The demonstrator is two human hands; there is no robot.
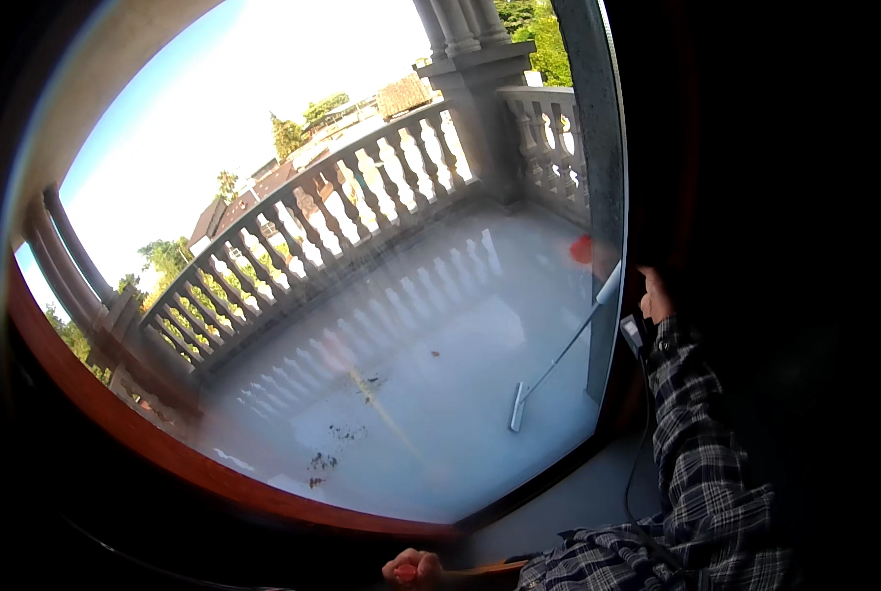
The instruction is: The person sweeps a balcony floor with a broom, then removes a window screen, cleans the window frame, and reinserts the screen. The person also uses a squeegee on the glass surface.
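Note:
My left hand (411, 567) is closed around a red-ended handle at the bottom edge of the view. An orange strip (496, 569) shows between it and my plaid shirt; I cannot tell whether it belongs to the handle. My right arm (695, 436) reaches forward in a plaid sleeve. At its end my right hand (656, 297) is beside the dark edge of the glazed opening, its fingers partly lost in shadow. Close to that wrist is a small grey device (631, 331) with a black cable (629, 480). A long-handled squeegee (555, 362) appears within the glazed area, its pale grip nearest my right hand.
A reddish frame (211, 484) borders the opening. Beyond lies a grey balcony floor (455, 362) with scattered dark debris (324, 462). A stone balustrade (322, 221) and a pillar (488, 125) bound it. A red spot (581, 250) shows near the right-hand metal strip (596, 111).

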